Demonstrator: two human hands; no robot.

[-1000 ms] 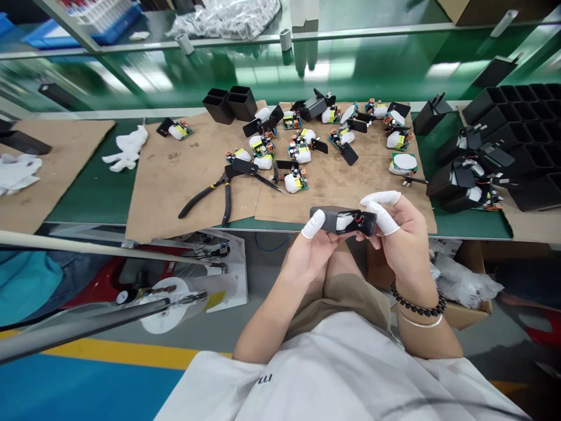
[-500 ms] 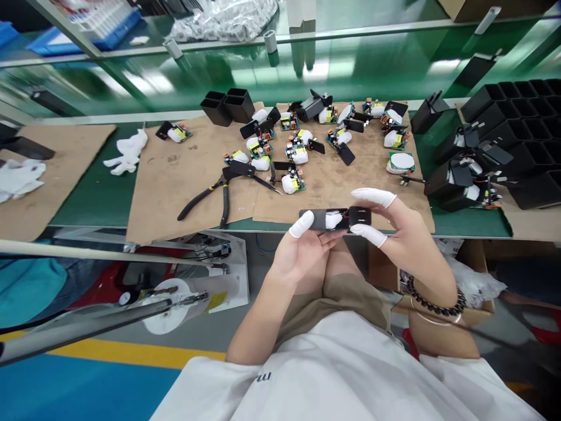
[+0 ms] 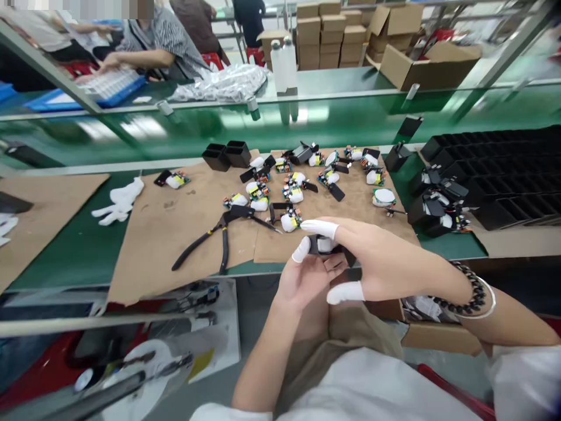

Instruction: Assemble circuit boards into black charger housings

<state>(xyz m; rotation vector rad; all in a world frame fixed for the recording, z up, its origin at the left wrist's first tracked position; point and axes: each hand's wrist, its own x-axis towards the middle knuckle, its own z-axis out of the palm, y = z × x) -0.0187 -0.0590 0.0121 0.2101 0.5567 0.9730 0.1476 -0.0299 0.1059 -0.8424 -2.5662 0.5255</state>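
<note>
Above the bench's front edge, my left hand [image 3: 302,278] is closed around a small black plastic casing [image 3: 313,244] with a white padded part [image 3: 325,244] in its opening. White finger cots cover the left thumb and the right thumb and index finger. My right hand [image 3: 377,257] reaches across the casing, thumb and index finger spread apart, the index tip beside its far edge. The right hand hides much of the casing. Just beyond lies a circuit board assembly [image 3: 290,221] with white and yellow parts. Black-handled pliers [image 3: 223,225] rest open to the left.
More circuit boards [image 3: 258,190] lie on the cardboard sheet [image 3: 175,228]. Two black casings [image 3: 236,154] stand behind. Rows of black casings [image 3: 491,169] fill the right side. White gloves [image 3: 120,199] lie left. A person [image 3: 158,44] sits across the bench.
The view has tilted up, showing people and cartons beyond the bench. My right hand has moved left over the casing, and its thumb has come away from it. The left hand keeps its hold.
</note>
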